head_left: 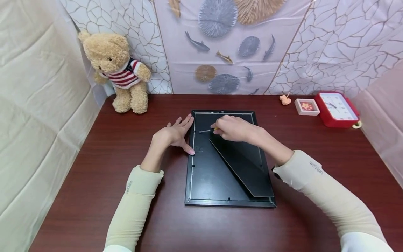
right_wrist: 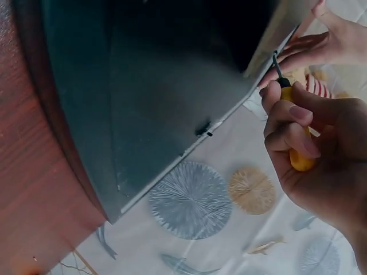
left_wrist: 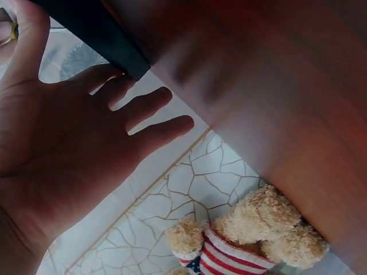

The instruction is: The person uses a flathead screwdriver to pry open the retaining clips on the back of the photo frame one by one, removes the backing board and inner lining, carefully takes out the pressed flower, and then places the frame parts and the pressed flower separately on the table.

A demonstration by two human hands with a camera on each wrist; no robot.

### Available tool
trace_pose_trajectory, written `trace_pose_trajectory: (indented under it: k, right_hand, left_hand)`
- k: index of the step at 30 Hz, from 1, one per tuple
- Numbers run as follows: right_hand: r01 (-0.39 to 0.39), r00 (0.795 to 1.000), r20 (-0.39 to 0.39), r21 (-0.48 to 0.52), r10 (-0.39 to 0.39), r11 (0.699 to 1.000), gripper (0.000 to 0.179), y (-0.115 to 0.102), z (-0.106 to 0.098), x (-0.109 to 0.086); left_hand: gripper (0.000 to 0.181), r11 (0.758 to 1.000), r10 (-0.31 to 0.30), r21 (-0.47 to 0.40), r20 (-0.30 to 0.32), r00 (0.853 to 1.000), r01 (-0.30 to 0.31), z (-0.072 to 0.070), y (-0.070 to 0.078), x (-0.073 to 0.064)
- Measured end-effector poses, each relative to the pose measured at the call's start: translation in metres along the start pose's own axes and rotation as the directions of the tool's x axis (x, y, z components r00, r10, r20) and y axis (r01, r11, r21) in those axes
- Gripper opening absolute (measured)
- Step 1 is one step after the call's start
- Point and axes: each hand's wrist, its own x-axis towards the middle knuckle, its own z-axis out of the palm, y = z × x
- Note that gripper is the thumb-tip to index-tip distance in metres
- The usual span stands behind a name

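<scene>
A black picture frame lies back side up on the table, its stand leg raised at a slant across the backing. My right hand grips a screwdriver by its yellow handle, above the upper part of the frame. The thin metal shaft points toward the frame's left edge; whether its tip touches a tab there I cannot tell. My left hand rests along the left edge with fingers spread, thumb on the border. In the left wrist view that hand shows straight fingers beside the frame's dark edge.
A teddy bear in a striped sweater stands at the back left. Along the back right are a small orange figure, a little pink framed box and a red clock. Patterned cloth hangs behind the dark wooden table.
</scene>
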Motion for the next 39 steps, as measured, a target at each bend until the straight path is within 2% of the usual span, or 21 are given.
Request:
trace_pose_trajectory:
  k: [5, 8, 11, 19, 22, 31, 35, 39]
  right_hand:
    - [-0.001, 1.0, 0.012, 0.061, 0.0, 0.998, 0.035, 0.007, 0.001, 0.007]
    - [-0.001, 1.0, 0.018, 0.083, 0.0, 0.997, 0.035, 0.01, 0.003, 0.012]
    - [0.005, 1.0, 0.022, 0.099, -0.008, 0.995, 0.035, 0.013, 0.004, 0.015]
    - [0.036, 0.999, 0.033, 0.067, -0.038, 0.997, 0.034, 0.012, 0.001, 0.019]
    - [0.05, 0.998, 0.041, 0.054, -0.052, 0.997, 0.033, 0.011, -0.002, 0.023]
    - [0.044, 0.997, 0.054, 0.083, -0.049, 0.996, 0.033, 0.015, -0.003, 0.025]
    - [0.055, 0.998, 0.027, 0.031, -0.055, 0.998, 0.03, 0.01, -0.002, 0.027]
    - [0.075, 0.997, -0.005, -0.094, -0.076, 0.993, 0.022, -0.004, -0.009, 0.034]
  left_hand:
    - [0.14, 1.0, -0.002, 0.025, -0.016, 1.0, 0.002, 0.003, -0.004, 0.008]
    - [0.139, 1.0, 0.01, 0.021, -0.015, 1.0, -0.01, 0.003, -0.004, 0.008]
    - [0.137, 1.0, 0.019, 0.02, -0.014, 1.0, -0.019, 0.0, 0.0, 0.002]
    - [0.136, 1.0, 0.011, 0.003, -0.003, 1.0, -0.011, 0.0, 0.003, 0.002]
    - [0.137, 1.0, 0.011, -0.013, 0.0, 1.0, -0.011, 0.001, -0.001, 0.004]
    - [0.136, 1.0, 0.019, -0.025, 0.001, 1.0, -0.019, 0.001, 0.005, 0.004]
    - [0.137, 1.0, 0.006, -0.023, 0.005, 1.0, -0.006, 0.001, 0.006, 0.003]
    - [0.138, 1.0, 0.0, -0.031, 0.006, 1.0, 0.0, 0.001, 0.005, 0.001]
